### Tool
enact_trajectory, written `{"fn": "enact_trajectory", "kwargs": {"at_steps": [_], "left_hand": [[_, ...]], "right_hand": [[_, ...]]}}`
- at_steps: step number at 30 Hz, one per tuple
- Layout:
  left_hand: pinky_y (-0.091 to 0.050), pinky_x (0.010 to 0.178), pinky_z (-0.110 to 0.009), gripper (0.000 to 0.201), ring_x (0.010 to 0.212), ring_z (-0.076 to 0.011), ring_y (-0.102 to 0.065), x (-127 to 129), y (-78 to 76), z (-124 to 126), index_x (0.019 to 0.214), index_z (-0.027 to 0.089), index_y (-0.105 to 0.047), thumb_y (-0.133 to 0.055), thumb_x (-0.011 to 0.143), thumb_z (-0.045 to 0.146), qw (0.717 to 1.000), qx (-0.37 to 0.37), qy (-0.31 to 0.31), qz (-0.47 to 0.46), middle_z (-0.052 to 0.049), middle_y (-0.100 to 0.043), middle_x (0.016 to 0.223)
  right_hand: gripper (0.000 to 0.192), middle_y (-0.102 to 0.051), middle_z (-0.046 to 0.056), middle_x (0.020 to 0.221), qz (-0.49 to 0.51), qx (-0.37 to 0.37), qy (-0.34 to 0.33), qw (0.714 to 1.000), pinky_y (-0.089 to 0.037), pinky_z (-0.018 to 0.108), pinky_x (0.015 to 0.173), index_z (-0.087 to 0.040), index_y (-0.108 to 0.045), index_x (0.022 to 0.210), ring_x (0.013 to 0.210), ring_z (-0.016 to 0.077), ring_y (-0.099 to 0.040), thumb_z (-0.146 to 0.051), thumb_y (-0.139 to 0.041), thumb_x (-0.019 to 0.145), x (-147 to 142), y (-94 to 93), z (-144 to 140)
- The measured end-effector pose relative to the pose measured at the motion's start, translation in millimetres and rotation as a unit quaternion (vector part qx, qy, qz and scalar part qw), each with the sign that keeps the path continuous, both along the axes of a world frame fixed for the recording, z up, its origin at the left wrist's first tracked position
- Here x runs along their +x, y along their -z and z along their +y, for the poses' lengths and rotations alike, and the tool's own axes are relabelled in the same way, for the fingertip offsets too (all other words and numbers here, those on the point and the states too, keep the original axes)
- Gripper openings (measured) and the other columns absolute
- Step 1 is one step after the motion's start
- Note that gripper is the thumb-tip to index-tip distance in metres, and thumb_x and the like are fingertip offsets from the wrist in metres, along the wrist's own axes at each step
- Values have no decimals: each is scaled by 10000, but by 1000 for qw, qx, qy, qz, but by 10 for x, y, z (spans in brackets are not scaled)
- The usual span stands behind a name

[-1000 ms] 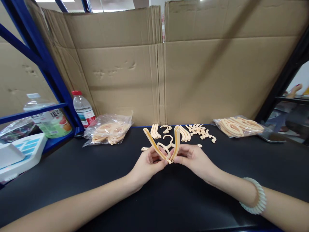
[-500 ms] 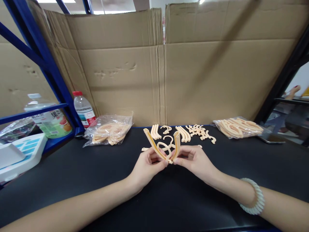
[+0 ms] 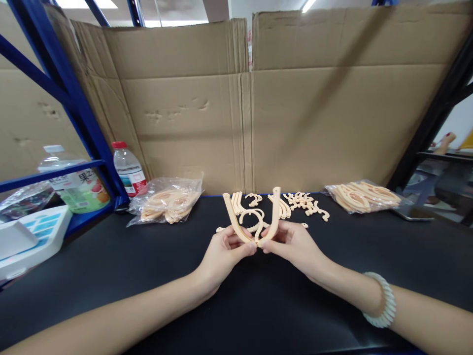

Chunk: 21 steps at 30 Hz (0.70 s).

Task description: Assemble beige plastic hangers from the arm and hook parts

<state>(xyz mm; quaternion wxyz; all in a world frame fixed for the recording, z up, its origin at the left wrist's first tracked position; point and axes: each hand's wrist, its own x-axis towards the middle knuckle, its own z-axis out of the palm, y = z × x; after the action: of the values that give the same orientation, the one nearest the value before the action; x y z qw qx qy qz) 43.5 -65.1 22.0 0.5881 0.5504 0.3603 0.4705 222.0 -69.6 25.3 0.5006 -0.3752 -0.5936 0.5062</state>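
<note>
Both hands pinch a beige folding clothes hanger (image 3: 275,212) at its lower joint, above the black table. Its two arms rise in a V, and a curved hook stands between them. My left hand (image 3: 221,249) is closed on the base of the left arm. My right hand (image 3: 301,246) grips the base of the right arm, thumb near the joint. The thumbs nearly meet, and fingertips hide part of the joint. Just behind lies another beige hanger (image 3: 220,230), partly covered by the held one and my hands.
Behind the hands lie hanger arms (image 3: 236,201), hooks (image 3: 254,199) and a hook pile (image 3: 303,201). Bagged parts sit left (image 3: 168,199) and right (image 3: 364,196), the latter beside a flat device (image 3: 412,215). Bottles (image 3: 129,170) stand left, near the blue frame (image 3: 70,93). Cardboard (image 3: 185,123) walls the back.
The held hanger has been turned, so its arms show their smooth faces rather than hollow channels and stand more upright. Both hands keep their pinch at the joint. The view has shifted slightly.
</note>
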Motion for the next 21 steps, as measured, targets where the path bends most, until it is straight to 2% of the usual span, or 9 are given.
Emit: {"fn": "enact_trajectory", "kwargs": {"at_steps": [4, 7, 9, 12, 15, 18, 21], "left_hand": [[-519, 702, -231, 325, 717, -136, -652, -46, -45, 25, 844, 132, -619, -842, 619, 208, 999, -30, -26, -20, -37, -710, 765], [-530, 719, -195, 318, 722, -111, -654, -132, -131, 92, 847, 127, -623, -844, 628, 194, 996, -45, -55, -53, -34, -710, 782], [-534, 724, -163, 287, 729, -98, -656, -207, -204, 155, 831, 127, -627, -837, 642, 176, 994, -48, -66, -73, -27, -705, 775], [-544, 718, -140, 230, 747, -108, -672, -322, -304, 256, 760, 123, -617, -820, 652, 129, 993, -72, -53, -81, -40, -705, 772], [-550, 710, -142, 246, 759, -124, -687, -427, -349, 352, 787, 115, -632, -817, 628, 85, 994, -87, -29, -57, -66, -716, 832], [-549, 752, -193, 295, 779, -145, -691, -520, -327, 445, 827, 114, -635, -833, 609, 125, 997, -70, 16, -8, -71, -719, 841], [-527, 788, -258, 274, 802, -161, -681, -599, -282, 528, 818, 130, -628, -815, 642, 223, 994, -13, 47, 96, -55, -715, 813]], "right_hand": [[255, -647, -16, 618, -20, -26, -57, 998, -534, 293, 626, -170, -609, 735, 612, 149, -643, -298, -805, 634, 175, -100, 116], [228, -661, -2, 645, -74, 27, -81, 994, -519, 290, 630, -168, -635, 756, 610, 144, -637, -304, -792, 661, 421, -229, 259], [202, -675, 11, 703, -129, 83, -61, 986, -504, 294, 632, -178, -651, 751, 642, 154, -638, -317, -777, 677, 581, -306, 348], [132, -679, 20, 738, -263, 193, -2, 945, -477, 292, 617, -192, -671, 713, 663, 167, -619, -301, -744, 700, 756, -371, 443], [68, -668, 8, 699, -379, 263, 6, 887, -462, 288, 617, -199, -661, 682, 642, 165, -604, -242, -681, 731, 878, -394, 501], [59, -655, 2, 691, -453, 252, -30, 854, -452, 283, 626, -194, -635, 687, 647, 165, -598, -218, -642, 740, 1000, -415, 542], [69, -655, 19, 761, -498, 231, -55, 834, -446, 296, 675, -187, -620, 702, 721, 183, -599, -241, -645, 736, 1105, -434, 575]]}}
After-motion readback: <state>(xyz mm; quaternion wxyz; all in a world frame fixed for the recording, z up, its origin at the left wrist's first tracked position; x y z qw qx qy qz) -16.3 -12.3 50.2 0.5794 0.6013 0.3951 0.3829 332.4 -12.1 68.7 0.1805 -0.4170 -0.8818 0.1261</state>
